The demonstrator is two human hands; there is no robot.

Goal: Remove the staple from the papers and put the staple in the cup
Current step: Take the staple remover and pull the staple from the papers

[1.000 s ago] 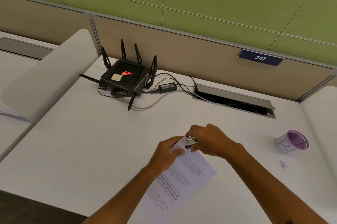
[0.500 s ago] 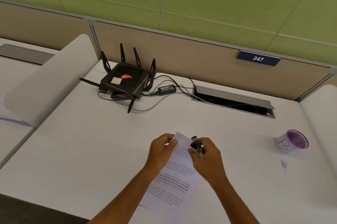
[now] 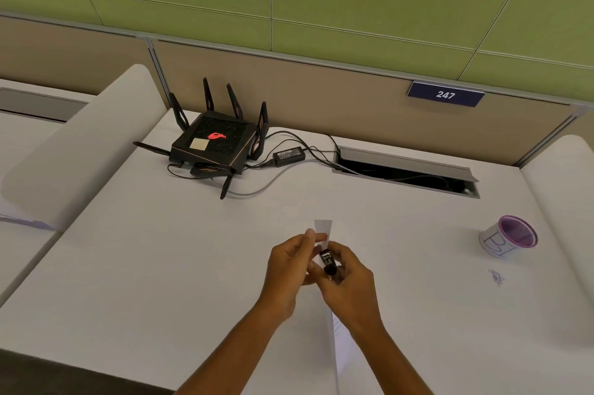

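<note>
My left hand (image 3: 287, 269) pinches the top corner of the printed papers (image 3: 323, 229), which now stand almost edge-on to me, their lower part (image 3: 339, 340) showing below my right wrist. My right hand (image 3: 348, 285) grips a small black and metal staple remover (image 3: 327, 261) against the papers near that corner. The staple itself is too small to make out. The white cup (image 3: 507, 236) with a purple rim lies tilted at the right of the desk, well away from both hands.
A black router (image 3: 214, 145) with antennas, its power brick (image 3: 289, 156) and cables sit at the back left. An open cable slot (image 3: 405, 174) is at the back. A small pen mark or scrap (image 3: 496, 277) lies near the cup. Padded dividers flank the desk.
The papers have been lifted and turned from lying flat to nearly edge-on. Both hands drew closer to me, and the staple remover stayed at the top corner.
</note>
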